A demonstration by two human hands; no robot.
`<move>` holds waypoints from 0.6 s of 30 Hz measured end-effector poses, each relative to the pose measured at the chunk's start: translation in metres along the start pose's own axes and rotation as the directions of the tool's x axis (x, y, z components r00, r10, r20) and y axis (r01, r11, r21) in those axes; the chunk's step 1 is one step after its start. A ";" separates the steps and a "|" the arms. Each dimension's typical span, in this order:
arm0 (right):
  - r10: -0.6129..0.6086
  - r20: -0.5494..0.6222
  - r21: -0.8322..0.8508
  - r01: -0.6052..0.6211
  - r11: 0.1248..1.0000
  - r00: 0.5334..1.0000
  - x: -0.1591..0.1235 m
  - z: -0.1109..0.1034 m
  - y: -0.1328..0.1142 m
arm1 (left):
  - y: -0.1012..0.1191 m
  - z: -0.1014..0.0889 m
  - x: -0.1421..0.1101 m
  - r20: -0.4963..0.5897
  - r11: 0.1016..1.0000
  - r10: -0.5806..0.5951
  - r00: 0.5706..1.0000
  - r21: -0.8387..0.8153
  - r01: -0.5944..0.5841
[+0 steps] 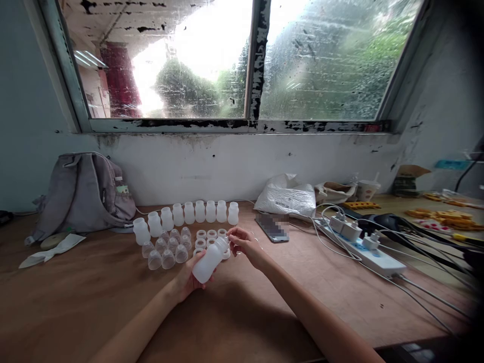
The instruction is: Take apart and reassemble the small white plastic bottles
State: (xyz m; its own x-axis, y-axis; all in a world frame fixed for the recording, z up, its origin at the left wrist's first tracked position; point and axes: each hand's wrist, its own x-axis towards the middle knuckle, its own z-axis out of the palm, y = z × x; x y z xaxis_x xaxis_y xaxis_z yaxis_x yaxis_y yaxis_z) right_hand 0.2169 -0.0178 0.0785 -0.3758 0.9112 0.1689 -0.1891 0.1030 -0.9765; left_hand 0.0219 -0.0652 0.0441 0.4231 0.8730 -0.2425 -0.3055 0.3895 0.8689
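Note:
My left hand (186,279) is wrapped round a frosted white baby bottle (206,266), which is tilted with its mouth up to the right. Close to the bottle's mouth, the fingers of my right hand (247,247) are pinched together; what is between them is too small to make out. Behind them, a row of similar frosted bottles (189,214) stands upright on the brown table (113,302). Several clear domed caps (168,259) sit left of the held bottle. White screw rings (201,235) lie in rows, partly hidden by the bottle and my right hand.
A phone (273,228) and a silvery plastic bag (286,195) lie beyond my right hand. Farther right is a power strip (363,249) with plugs and trailing cables. At the left, a grey backpack (85,194) leans by the wall, with a white paper (53,252) before it.

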 end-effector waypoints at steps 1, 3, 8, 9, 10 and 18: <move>0.005 0.020 0.002 -0.005 1.000 1.000 0.000 0.000 0.001 | -0.001 0.000 0.000 0.003 1.000 -0.006 1.000 -0.005 0.006; 0.020 0.042 0.011 -0.021 1.000 0.999 0.000 -0.001 0.002 | -0.002 0.000 0.001 0.008 1.000 -0.002 1.000 -0.015 0.002; 0.039 -0.026 -0.014 -0.039 0.999 0.999 0.004 -0.005 0.007 | -0.003 -0.002 0.003 0.049 0.999 -0.035 0.998 -0.016 0.035; 0.043 -0.032 -0.016 -0.043 0.999 0.999 0.005 -0.006 0.007 | -0.002 -0.002 0.002 0.066 0.999 -0.049 0.997 -0.010 0.049; 0.047 -0.033 -0.011 -0.047 0.999 0.998 0.005 -0.007 0.007 | -0.002 -0.003 0.002 0.090 0.998 -0.063 0.994 -0.002 0.064; 0.054 -0.035 0.090 -0.051 0.995 0.998 0.008 -0.011 0.010 | -0.003 0.002 -0.008 0.362 0.997 -0.074 0.929 0.055 0.058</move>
State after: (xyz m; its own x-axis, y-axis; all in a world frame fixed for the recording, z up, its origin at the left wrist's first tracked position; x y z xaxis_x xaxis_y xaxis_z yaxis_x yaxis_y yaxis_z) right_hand 0.2221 -0.0052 0.0689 -0.3539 0.9287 0.1109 -0.2509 0.0199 -0.9678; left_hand 0.0211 -0.0734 0.0443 0.7246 0.6761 -0.1333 -0.2332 0.4226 0.8758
